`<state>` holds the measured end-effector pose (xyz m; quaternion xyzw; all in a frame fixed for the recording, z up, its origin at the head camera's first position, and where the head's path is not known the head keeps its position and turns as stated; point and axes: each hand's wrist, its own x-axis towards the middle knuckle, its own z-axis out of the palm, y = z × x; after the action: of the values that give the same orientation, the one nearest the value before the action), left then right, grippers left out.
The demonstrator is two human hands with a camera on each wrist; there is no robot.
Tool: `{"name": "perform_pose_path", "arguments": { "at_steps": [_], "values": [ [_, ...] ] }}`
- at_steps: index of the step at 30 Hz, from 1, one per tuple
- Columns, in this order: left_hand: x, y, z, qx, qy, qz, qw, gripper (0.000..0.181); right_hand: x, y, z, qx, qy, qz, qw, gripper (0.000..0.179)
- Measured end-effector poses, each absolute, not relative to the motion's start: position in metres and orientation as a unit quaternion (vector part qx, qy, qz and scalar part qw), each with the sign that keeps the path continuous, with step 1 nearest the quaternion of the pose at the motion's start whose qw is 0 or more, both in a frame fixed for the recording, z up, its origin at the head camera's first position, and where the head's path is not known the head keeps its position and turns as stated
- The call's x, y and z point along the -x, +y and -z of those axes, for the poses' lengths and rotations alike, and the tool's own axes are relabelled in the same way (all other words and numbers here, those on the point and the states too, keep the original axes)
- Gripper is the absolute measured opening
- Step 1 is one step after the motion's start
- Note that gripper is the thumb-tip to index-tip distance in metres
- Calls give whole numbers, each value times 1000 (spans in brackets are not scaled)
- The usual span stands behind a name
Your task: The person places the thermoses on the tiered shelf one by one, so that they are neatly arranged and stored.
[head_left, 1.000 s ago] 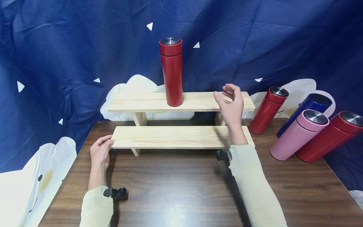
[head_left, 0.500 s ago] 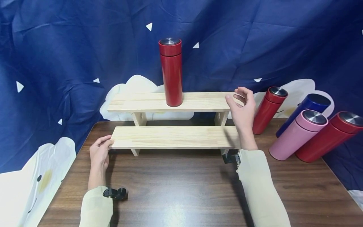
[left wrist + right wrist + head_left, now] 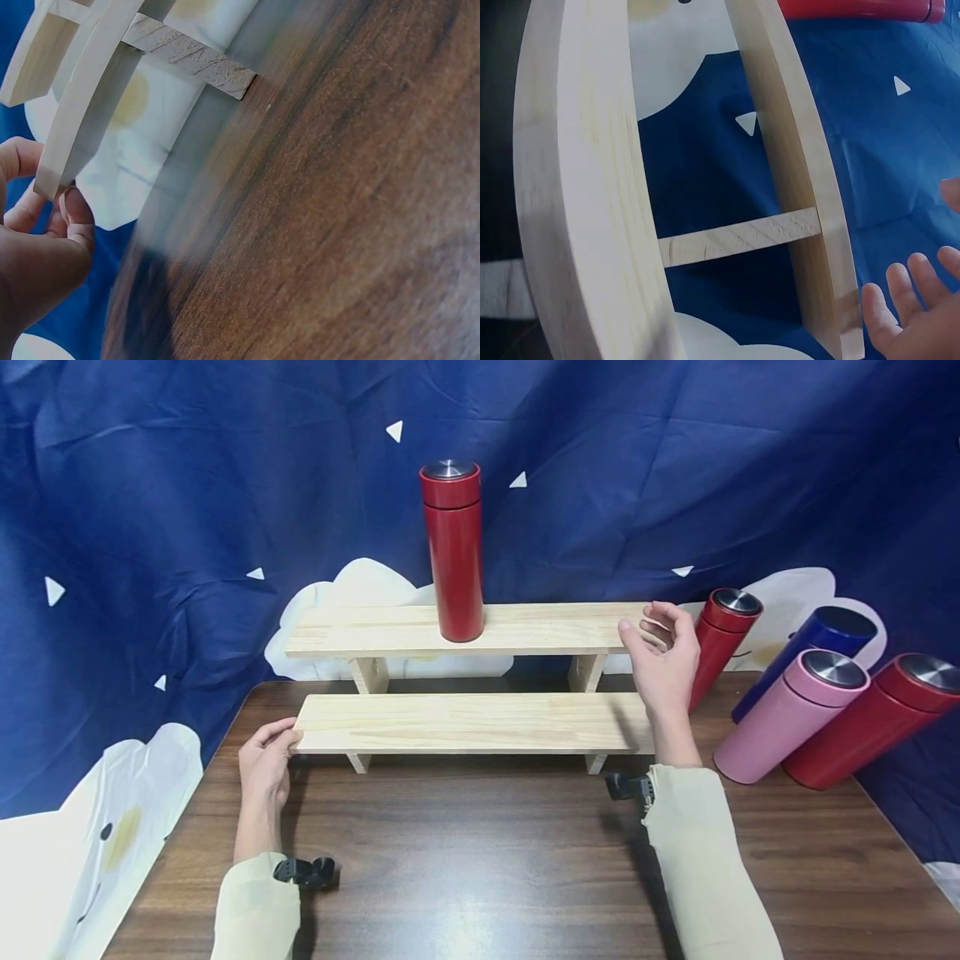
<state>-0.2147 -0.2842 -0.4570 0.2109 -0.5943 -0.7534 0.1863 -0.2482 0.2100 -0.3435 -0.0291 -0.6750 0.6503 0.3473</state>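
A two-tier wooden shelf (image 3: 465,724) stands toward the back of the table. My left hand (image 3: 262,760) pinches the left end of its lower board; in the left wrist view the thumb and fingers (image 3: 24,159) lie on either side of that end. On the upper board (image 3: 551,627) a red thermos bottle (image 3: 455,564) with a silver-topped lid stands upright. My right hand (image 3: 666,664) is above the shelf's right end, fingers loosely curved and holding nothing. In the right wrist view its fingertips (image 3: 877,304) appear beside the upper board's end.
To the right of the shelf stand several more bottles: a red thermos (image 3: 722,639) partly behind my right hand, a blue one (image 3: 795,652), a pink one (image 3: 783,722) and another red one (image 3: 862,731). A blue patterned cloth (image 3: 225,485) hangs behind the brown table (image 3: 450,852).
My right hand has moved rightward and slightly nearer, from over the shelf's right part to its right end, its fingers staying loosely curved. The left hand and the bottles keep their places.
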Motion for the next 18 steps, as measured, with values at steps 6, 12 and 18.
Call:
{"name": "perform_pose_path", "arguments": {
  "at_steps": [6,12,18],
  "values": [
    [215,-285,458,-213,-595,752,188,21,243,218,342,29,-687,-636,351,45],
    [215,-285,459,-211,-589,757,189,22,238,229,337,48,-689,-626,361,44],
    [215,-286,458,-211,-589,758,185,21,232,241,330,59,-663,-644,377,43]
  ]
}}
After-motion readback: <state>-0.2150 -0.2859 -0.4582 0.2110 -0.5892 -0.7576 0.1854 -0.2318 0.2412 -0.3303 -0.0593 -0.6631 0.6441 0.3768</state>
